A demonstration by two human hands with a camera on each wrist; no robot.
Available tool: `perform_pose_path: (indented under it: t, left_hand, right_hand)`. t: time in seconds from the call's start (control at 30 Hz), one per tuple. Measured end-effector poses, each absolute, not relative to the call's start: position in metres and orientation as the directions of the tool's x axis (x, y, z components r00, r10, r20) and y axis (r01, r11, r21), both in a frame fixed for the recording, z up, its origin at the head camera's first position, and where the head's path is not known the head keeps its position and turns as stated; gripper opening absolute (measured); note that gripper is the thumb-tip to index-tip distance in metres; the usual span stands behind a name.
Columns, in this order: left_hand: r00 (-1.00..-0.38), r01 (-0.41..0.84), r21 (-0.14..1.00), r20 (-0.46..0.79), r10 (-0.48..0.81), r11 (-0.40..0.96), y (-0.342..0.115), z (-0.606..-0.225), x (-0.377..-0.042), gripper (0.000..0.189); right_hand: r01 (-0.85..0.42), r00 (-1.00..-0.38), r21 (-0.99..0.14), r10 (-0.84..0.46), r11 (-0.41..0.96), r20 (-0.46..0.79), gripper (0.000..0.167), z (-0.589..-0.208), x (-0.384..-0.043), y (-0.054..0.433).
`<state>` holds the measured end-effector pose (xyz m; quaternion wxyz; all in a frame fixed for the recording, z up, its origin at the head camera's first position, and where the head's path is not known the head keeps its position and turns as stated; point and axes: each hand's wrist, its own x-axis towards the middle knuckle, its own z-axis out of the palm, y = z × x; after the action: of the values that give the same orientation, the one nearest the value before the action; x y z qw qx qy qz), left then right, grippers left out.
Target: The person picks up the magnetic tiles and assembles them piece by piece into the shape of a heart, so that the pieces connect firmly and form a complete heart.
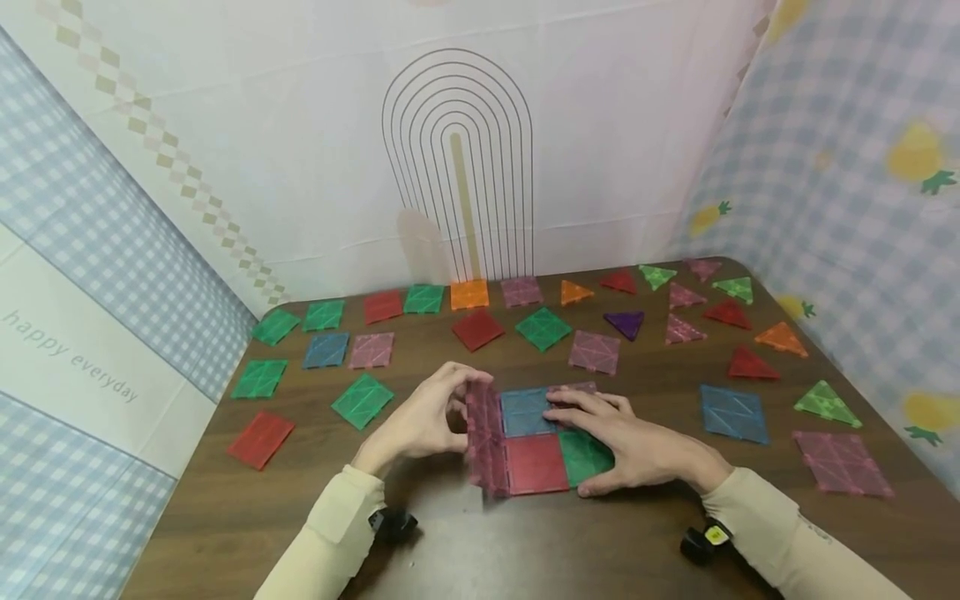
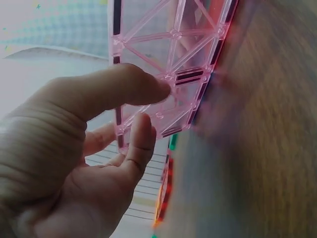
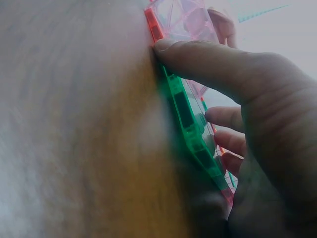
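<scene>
My left hand (image 1: 427, 417) pinches a see-through pink magnetic tile (image 2: 148, 49) between thumb and fingers. In the head view two such pink tiles (image 1: 486, 437) stand in a line, steeply raised along the left side of a flat block of tiles. That block has a blue square (image 1: 523, 412), a red square (image 1: 537, 464), a green square (image 1: 583, 457) and a pink one (image 1: 581, 387) at its far right corner. Spread across the block's right part, my right hand (image 1: 626, 437) rests on it, the thumb (image 3: 198, 62) at the near edge. Its palm hides some of the green tile.
Loose square tiles, such as a green one (image 1: 363, 401) and a red one (image 1: 261, 439), lie at the left and back of the wooden table (image 1: 300, 533). Several triangles (image 1: 752, 363) lie back right. A blue square (image 1: 734, 414) and a pink square (image 1: 842, 463) lie right of my right hand.
</scene>
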<state>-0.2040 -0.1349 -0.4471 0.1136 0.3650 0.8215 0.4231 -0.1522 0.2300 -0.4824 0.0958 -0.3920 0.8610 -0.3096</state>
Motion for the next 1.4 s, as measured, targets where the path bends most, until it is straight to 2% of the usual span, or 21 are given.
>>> perform_pose_path:
  t: [0.2, 0.37, 0.5, 0.67, 0.83, 0.93, 1.17, 1.3, 1.4]
  left_hand:
    - [-0.67, 0.508, 0.808, 0.151, 0.727, 0.3, -0.126, -0.452, -0.206, 0.109]
    - [-0.657, 0.443, 0.848, 0.087, 0.749, 0.29, -0.122, -0.46, -0.204, 0.136]
    - [-0.666, 0.413, 0.853, 0.046, 0.745, 0.317, -0.12, -0.467, -0.201, 0.158]
    - [-0.678, 0.373, 0.884, 0.054, 0.733, 0.28, -0.114, -0.47, -0.196, 0.167]
    - [-0.698, 0.398, 0.842, 0.021, 0.716, 0.363, -0.109, -0.469, -0.187, 0.182]
    - [-0.71, 0.394, 0.836, 0.013, 0.704, 0.381, -0.107, -0.471, -0.184, 0.184]
    - [-0.724, 0.394, 0.826, 0.009, 0.69, 0.402, -0.105, -0.473, -0.179, 0.176]
    - [-0.726, 0.394, 0.834, 0.023, 0.688, 0.387, -0.106, -0.475, -0.179, 0.171]
    - [-0.724, 0.404, 0.833, 0.038, 0.689, 0.379, -0.106, -0.477, -0.181, 0.168]
  right_hand:
    - [-0.619, -0.674, -0.611, -0.733, 0.494, 0.089, 0.102, -0.481, -0.153, 0.23]
    - [-0.617, -0.675, -0.61, -0.733, 0.497, 0.084, 0.102, -0.483, -0.153, 0.231]
    - [-0.612, -0.672, -0.615, -0.737, 0.497, 0.073, 0.102, -0.484, -0.153, 0.23]
    - [-0.615, -0.674, -0.607, -0.735, 0.502, 0.076, 0.101, -0.483, -0.153, 0.23]
    - [-0.62, -0.679, -0.598, -0.729, 0.508, 0.084, 0.1, -0.483, -0.152, 0.229]
    - [-0.626, -0.69, -0.579, -0.717, 0.523, 0.097, 0.099, -0.483, -0.151, 0.227]
    - [-0.661, -0.708, -0.503, -0.685, 0.557, 0.172, 0.095, -0.486, -0.147, 0.217]
    - [-0.658, -0.719, -0.496, -0.668, 0.566, 0.191, 0.093, -0.486, -0.145, 0.213]
    - [-0.636, -0.727, -0.531, -0.665, 0.56, 0.171, 0.094, -0.484, -0.147, 0.216]
